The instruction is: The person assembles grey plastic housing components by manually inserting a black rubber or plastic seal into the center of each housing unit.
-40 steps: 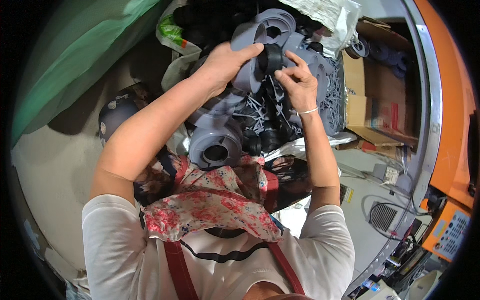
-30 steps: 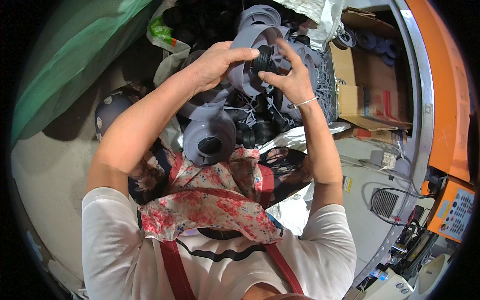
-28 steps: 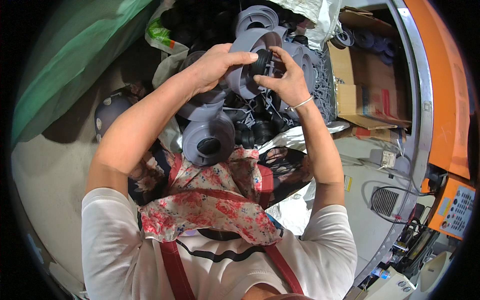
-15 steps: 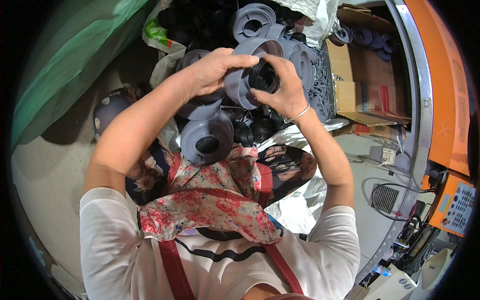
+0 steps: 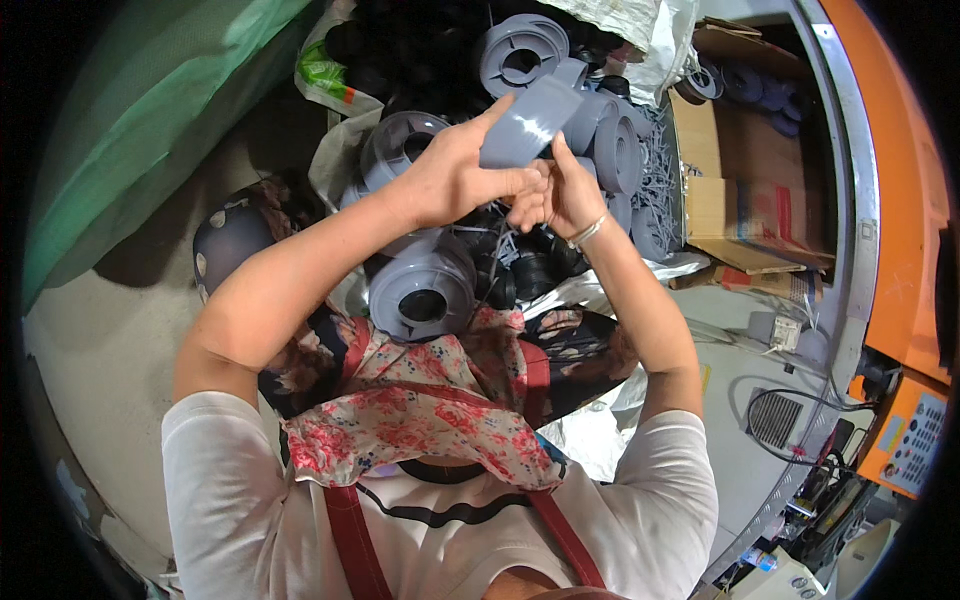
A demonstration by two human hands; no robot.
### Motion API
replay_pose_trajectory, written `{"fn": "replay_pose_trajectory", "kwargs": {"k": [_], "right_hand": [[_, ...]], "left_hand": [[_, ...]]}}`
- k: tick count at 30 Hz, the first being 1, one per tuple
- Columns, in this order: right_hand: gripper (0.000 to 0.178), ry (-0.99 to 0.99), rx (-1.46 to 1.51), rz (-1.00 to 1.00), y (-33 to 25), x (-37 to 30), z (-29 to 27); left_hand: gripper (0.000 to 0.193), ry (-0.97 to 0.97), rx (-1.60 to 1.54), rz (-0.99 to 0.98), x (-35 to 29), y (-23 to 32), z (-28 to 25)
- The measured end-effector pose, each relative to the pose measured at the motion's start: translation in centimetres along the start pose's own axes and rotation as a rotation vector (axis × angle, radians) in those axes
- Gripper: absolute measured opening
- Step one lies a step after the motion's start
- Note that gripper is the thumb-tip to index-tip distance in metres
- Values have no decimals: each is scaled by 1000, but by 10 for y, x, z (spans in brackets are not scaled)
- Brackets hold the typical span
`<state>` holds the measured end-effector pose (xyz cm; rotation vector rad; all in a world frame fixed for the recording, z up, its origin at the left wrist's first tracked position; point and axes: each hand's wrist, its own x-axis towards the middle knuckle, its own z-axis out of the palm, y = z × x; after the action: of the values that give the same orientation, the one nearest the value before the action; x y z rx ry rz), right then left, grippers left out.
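A round grey plastic fitting (image 5: 533,122) is held between my two hands above the pile, tipped so that its smooth outer side shows. My left hand (image 5: 452,177) grips its left side, with the thumb stretched across below. My right hand (image 5: 572,197) has its thumb on the fitting's lower right edge, and its other fingers curl underneath. The inside of the fitting is hidden from this view. Close to my lap lies another grey fitting (image 5: 384,300) with a round central hole. Further grey fittings (image 5: 492,62) and black rubber-like rings (image 5: 535,277) surround my hands.
On the right stands an open cardboard box (image 5: 705,205) with several grey pieces at its far end. Thin grey plastic strips (image 5: 655,185) lie beside it. An orange machine (image 5: 900,200) borders the right side; green sheeting (image 5: 150,130) hangs on the left.
The held fitting has tipped over, so its opening and the black ring seen inside it are out of sight. My right hand has moved from the opening to the fitting's lower edge.
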<state>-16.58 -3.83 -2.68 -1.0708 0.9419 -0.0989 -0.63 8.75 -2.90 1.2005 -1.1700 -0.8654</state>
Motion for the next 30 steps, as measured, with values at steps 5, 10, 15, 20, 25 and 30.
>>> {"fn": "replay_pose_trajectory", "kwargs": {"k": [5, 10, 15, 20, 25, 30], "right_hand": [[67, 691, -824, -405, 0, 119, -86], [45, 708, -803, -385, 19, 179, -160], [18, 416, -944, -738, -17, 84, -29], [19, 163, -544, -559, -1, 45, -5], [41, 453, -1485, -116, 70, 94, -63], [36, 542, -1556, -165, 70, 90, -74]], "left_hand": [[81, 72, 695, -114, 10, -13, -22], [74, -262, 742, -366, 22, -19, -22], [92, 231, -54, -348, 28, -42, -22], [44, 245, -448, -387, 37, -21, -17], [31, 217, -456, -295, 38, -22, -6], [30, 255, -320, -349, 33, -10, -19]]}}
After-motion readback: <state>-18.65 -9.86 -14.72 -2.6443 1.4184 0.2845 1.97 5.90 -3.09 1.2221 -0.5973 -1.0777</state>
